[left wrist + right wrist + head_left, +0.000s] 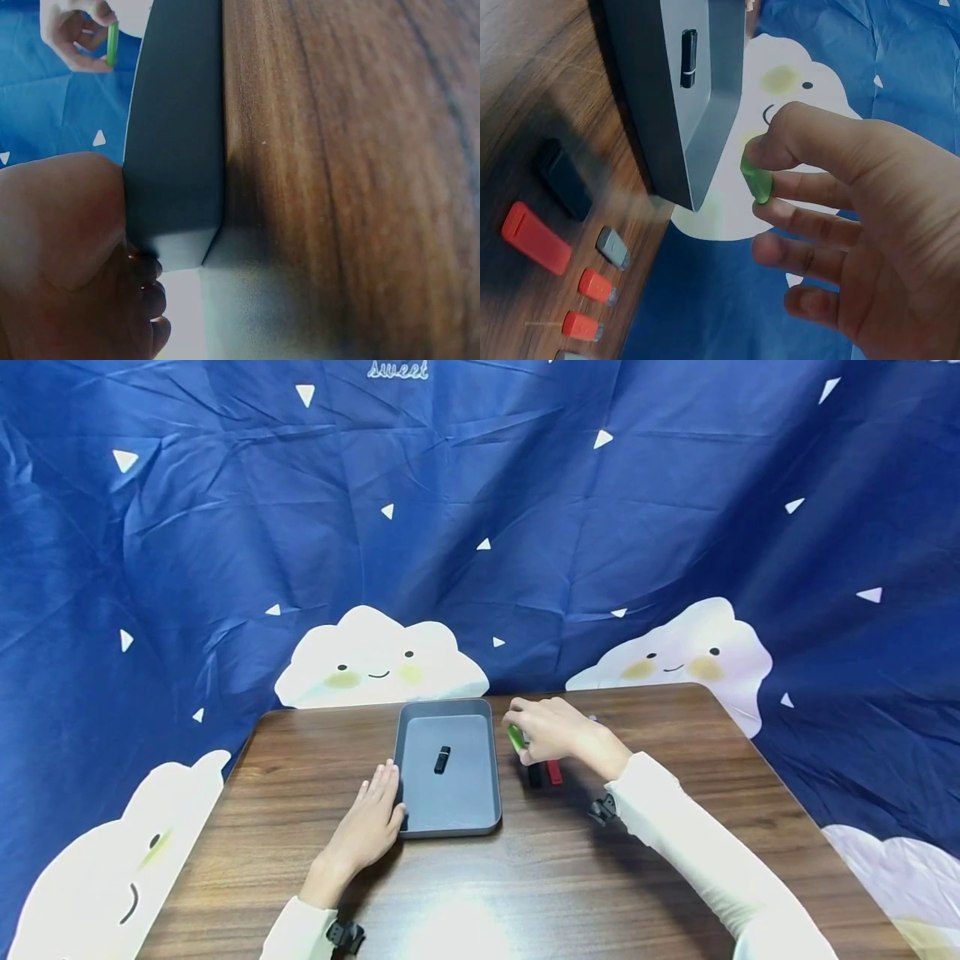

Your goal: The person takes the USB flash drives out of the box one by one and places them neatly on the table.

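Between the thumb and fingers of my right hand (551, 727) is a green USB stick (757, 176), pinched and held up just right of the tray. My left hand (367, 818) lies with its fingers extended along the left side of a grey rectangular tray (450, 810), touching its wall. Inside the tray lies a black USB stick (442, 760). On the table below my right hand are a larger black stick (564, 180) and a red one (536, 238), partly hidden by the hand in the head view.
Smaller sticks lie in a row beside them in the right wrist view, among them a grey one (613, 247) and a red one (596, 286). The wooden table (300, 777) ends at a blue curtain (450, 568) with white clouds printed on it.
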A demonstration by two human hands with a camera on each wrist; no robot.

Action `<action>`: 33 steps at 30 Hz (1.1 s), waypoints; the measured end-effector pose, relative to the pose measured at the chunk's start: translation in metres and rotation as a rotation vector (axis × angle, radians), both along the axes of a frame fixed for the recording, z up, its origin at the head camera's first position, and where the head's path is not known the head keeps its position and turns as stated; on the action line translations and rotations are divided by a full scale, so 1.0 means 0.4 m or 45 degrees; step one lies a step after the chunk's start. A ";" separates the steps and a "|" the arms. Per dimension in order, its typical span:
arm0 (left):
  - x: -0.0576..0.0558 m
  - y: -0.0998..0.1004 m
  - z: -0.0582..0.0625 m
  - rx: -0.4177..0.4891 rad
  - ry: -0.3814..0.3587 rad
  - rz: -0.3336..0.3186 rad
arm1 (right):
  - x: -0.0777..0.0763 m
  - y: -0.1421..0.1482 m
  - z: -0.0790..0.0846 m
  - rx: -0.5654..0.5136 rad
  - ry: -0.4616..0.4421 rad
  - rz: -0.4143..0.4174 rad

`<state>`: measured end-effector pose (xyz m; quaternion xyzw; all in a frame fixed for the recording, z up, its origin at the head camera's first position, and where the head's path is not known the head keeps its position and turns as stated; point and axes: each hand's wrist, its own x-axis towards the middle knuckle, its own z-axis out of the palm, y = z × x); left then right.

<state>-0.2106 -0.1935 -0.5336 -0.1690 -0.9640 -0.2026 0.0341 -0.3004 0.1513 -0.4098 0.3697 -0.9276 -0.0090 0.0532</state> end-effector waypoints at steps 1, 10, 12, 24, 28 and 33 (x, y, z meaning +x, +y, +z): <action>0.000 0.001 0.003 -0.002 -0.009 0.002 | 0.002 0.006 0.000 -0.001 -0.003 -0.009; 0.002 0.001 0.011 -0.033 -0.042 0.010 | 0.011 0.055 -0.015 -0.043 -0.040 -0.056; 0.002 0.001 0.012 -0.025 -0.041 0.007 | 0.014 0.067 -0.020 -0.055 -0.039 -0.059; 0.002 0.000 0.013 -0.019 -0.034 0.004 | 0.025 0.125 -0.044 -0.060 -0.080 -0.136; 0.002 0.000 0.013 -0.001 -0.031 -0.002 | 0.029 0.142 -0.056 -0.045 -0.050 -0.151; 0.003 0.002 0.012 0.004 -0.017 -0.010 | 0.037 0.163 -0.078 -0.041 -0.053 -0.186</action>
